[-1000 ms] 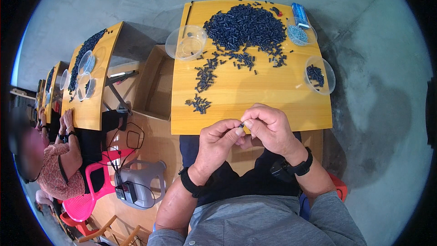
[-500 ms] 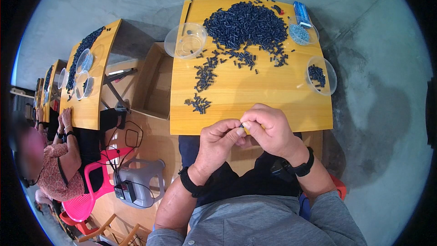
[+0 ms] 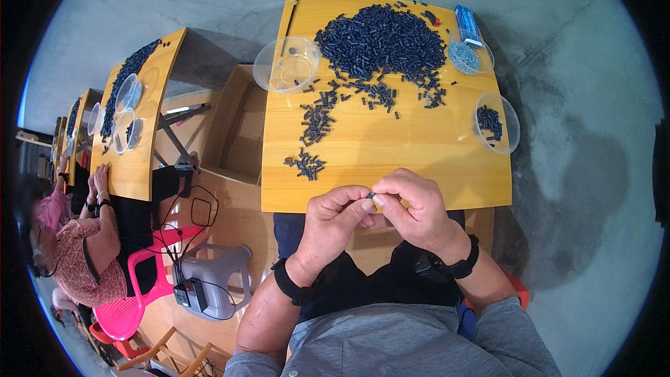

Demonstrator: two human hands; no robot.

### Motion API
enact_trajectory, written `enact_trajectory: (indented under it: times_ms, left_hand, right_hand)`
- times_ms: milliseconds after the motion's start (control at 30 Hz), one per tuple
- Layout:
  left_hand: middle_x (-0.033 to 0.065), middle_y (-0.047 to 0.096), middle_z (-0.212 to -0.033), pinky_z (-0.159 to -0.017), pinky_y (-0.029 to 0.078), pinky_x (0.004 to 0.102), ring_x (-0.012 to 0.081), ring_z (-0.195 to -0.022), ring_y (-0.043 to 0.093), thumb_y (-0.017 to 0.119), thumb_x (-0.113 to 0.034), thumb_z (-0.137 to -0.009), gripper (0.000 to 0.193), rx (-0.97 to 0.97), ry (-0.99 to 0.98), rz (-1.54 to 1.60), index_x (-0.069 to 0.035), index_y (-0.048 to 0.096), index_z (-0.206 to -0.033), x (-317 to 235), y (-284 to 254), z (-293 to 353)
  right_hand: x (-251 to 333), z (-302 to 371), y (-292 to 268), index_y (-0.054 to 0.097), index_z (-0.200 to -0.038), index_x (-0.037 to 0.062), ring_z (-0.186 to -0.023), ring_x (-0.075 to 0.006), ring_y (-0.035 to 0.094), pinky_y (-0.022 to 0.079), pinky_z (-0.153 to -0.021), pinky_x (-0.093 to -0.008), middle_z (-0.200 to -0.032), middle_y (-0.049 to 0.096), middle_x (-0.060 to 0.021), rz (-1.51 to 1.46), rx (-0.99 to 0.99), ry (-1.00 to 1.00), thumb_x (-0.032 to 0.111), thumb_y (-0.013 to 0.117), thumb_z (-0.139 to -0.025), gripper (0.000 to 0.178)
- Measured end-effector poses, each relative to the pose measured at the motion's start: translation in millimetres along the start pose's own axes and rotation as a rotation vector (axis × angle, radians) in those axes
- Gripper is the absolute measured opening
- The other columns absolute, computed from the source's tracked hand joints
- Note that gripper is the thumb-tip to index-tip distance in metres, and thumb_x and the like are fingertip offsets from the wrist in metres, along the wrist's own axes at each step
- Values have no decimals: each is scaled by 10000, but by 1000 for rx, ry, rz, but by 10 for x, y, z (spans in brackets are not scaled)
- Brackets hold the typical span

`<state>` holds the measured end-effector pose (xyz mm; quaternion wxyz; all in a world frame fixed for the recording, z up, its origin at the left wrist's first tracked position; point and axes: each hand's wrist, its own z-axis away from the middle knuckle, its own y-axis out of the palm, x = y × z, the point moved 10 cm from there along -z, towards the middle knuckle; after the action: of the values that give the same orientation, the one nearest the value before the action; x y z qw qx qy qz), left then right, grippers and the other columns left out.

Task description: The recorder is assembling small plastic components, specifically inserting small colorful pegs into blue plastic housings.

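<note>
My left hand [image 3: 331, 223] pinches a small black cylindrical piece [image 3: 370, 196] just off the table's near edge. Against it, thumb and forefinger of my right hand [image 3: 417, 213] are pressed together; whether they hold a second tiny part is hidden. A big heap of like black pieces [image 3: 380, 42] lies on the far part of the yellow table [image 3: 419, 167], with a loose trail running to a small cluster [image 3: 305, 165] at the near left. A clear tub [image 3: 496, 123] at the right edge holds some black pieces. Small light-blue parts [image 3: 463, 57] fill another tub at the far right.
A nearly bare clear tub [image 3: 287, 64] stands at the table's left edge, beside a blue box [image 3: 467, 26] at the far right corner. Left are a cardboard box [image 3: 234, 126], a grey stool [image 3: 216, 272] with cables, a pink chair [image 3: 132, 307] and a seated person at another table.
Both hands remain together at the black piece, with the right fingers shifted slightly on it. The view has moved a little, so the table sits slightly lower.
</note>
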<state>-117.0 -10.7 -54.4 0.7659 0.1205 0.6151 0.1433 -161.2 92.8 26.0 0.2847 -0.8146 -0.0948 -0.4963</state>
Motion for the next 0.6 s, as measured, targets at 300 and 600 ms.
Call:
enact_trajectory:
  times_ms: [300, 600]
  left_hand:
    - [28, 654, -799, -647, 508, 211, 76, -701, 605, 577, -10, -902, 109, 17, -68, -61, 28, 651, -974, 7, 12, -33]
    - [47, 650, -769, -637, 506, 230, 103, -680, 611, 585, -3, -892, 82, 25, -102, -92, 19, 653, -933, 133, 31, 25]
  right_hand:
    - [50, -28, -3, 614, -880, 11, -637, -276, 595, 467, -540, -349, -716, 585, -115, 87, 35, -45, -36, 607, -793, 99]
    - [-17, 95, 105, 622, -956, -3, -638, -265, 605, 480, -543, -340, -723, 601, -114, 90, 143, -51, -15, 594, -794, 165]
